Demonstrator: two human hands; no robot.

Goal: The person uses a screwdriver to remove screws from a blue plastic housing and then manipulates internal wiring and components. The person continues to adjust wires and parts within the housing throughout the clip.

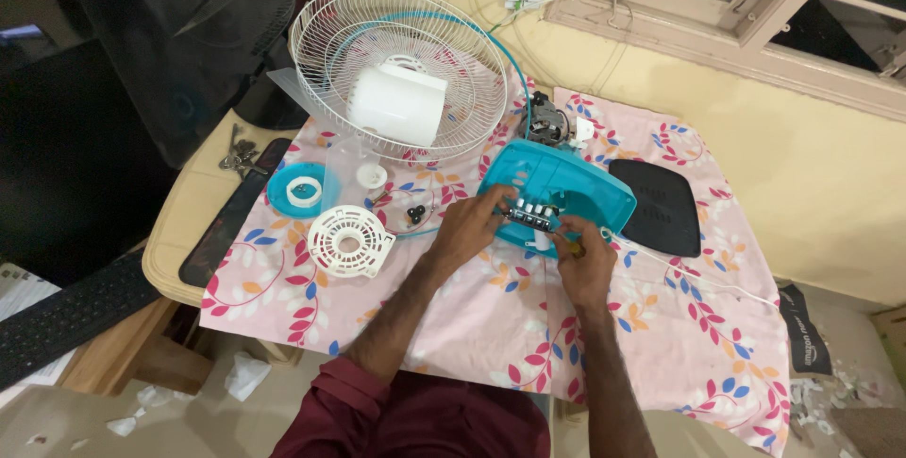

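Your maroon sleeves sit at the near edge, and both forearms reach out over the flowered tablecloth (pixel 661 345) to the turquoise fan base (pixel 557 189) lying in the middle of the table. Your left hand (pixel 472 224) is clamped on the base's near left edge, fingers curled over it beside the switch block (pixel 530 215) with its row of pale buttons. Your right hand (pixel 585 260) is closed around a small tool, seemingly a screwdriver with a yellowish handle, its tip hidden near the switch block. Judging by what lies around, the fan is already well apart: the wire guard (pixel 401 66) with the white motor cover (pixel 398 104) rests at the far left, the motor (pixel 545 123) sits bare just beyond the base, and a white round vent cap (pixel 349 241) and a blue disc (pixel 297 189) lie to the left. What looks unfinished is the switch block, not yet clear of the base.
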